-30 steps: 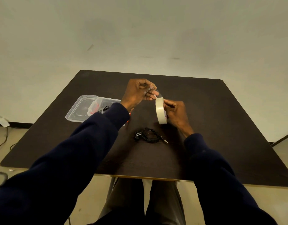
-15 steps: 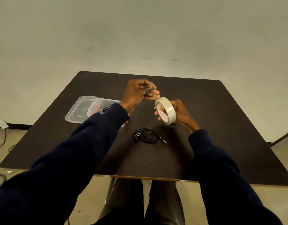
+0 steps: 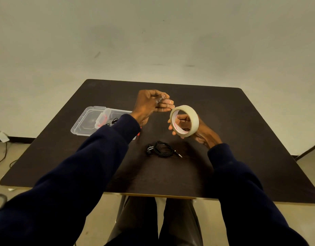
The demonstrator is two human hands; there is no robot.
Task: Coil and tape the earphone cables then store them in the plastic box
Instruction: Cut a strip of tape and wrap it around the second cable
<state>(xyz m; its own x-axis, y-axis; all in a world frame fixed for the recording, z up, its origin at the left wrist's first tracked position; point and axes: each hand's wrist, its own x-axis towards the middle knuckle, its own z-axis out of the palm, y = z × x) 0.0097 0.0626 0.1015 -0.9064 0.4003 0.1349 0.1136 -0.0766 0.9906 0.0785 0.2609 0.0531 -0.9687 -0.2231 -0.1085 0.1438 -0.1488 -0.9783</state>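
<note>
- Head view: we are gripping a pale tape roll [image 3: 184, 120] in our right hand [image 3: 197, 129], fingers through its core, above the table.
- Our left hand [image 3: 149, 104] is pinching a clear tape strip [image 3: 166, 102].
- A coiled black earphone cable [image 3: 162, 149] is lying on the dark table [image 3: 242, 130] near us.
- A clear plastic box [image 3: 92, 119] is sitting left, open, holding another cable.
- A plain pale wall is rising behind.
</note>
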